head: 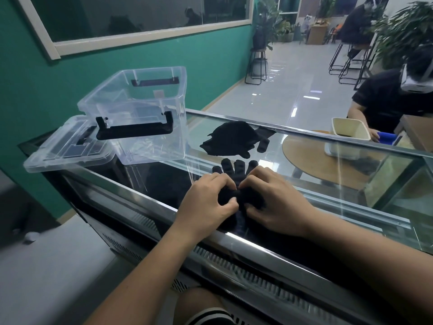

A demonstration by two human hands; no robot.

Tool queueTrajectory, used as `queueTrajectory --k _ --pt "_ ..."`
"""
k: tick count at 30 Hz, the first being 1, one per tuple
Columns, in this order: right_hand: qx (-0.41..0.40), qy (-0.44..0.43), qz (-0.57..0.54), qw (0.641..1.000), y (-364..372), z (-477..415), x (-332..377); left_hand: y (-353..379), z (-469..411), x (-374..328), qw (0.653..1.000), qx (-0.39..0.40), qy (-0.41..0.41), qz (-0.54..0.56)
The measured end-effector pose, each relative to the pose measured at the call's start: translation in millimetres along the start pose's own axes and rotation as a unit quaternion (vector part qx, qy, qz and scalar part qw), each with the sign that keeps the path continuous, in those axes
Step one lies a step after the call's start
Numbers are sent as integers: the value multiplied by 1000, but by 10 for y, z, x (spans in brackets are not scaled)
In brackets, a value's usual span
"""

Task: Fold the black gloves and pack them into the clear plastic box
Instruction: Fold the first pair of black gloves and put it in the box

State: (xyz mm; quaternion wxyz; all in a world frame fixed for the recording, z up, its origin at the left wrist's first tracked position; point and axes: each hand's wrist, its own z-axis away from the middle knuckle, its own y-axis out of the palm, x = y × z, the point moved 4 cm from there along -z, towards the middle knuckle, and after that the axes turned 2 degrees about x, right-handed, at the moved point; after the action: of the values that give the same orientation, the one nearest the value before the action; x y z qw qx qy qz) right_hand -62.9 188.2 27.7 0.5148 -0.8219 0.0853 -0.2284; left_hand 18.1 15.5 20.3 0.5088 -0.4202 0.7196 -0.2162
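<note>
Black knit glove [235,181] flat on the glass top [328,160] of the display counter, close to its near edge, long axis running near edge to far edge, fingertips pointing toward the far edge. Left hand [206,202] and right hand [276,200] side by side over the glove's palm and cuff, fingers curled in, pinching bunched black fabric between thumbs and fingertips. Heap of further black gloves [232,139] farther back, nearer the far edge, apart from the held one. Clear plastic box [140,113] with black handles upright toward the counter's far left corner, open top, nothing visible inside. Clear plastic lid [68,146] lying just left of the box, overhanging the left edge.
</note>
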Motion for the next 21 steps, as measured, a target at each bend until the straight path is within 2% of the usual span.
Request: queueTrajectory --k 6,10,14,17,21 --pt "-56 48 -109 991 -67 0 -76 -52 -2 36 996 -32 -53 66" --pt "-69 97 -153 981 -62 -8 -125 -53 -17 85 993 -45 -80 73" --pt "-74 115 -113 984 -4 -41 -215 -44 -28 115 992 -67 -87 69" --pt "-81 116 -95 985 33 -37 -270 -50 -32 92 994 -87 -53 49" --pt "-95 62 -49 992 34 -28 -224 -34 -13 69 997 -76 6 32"
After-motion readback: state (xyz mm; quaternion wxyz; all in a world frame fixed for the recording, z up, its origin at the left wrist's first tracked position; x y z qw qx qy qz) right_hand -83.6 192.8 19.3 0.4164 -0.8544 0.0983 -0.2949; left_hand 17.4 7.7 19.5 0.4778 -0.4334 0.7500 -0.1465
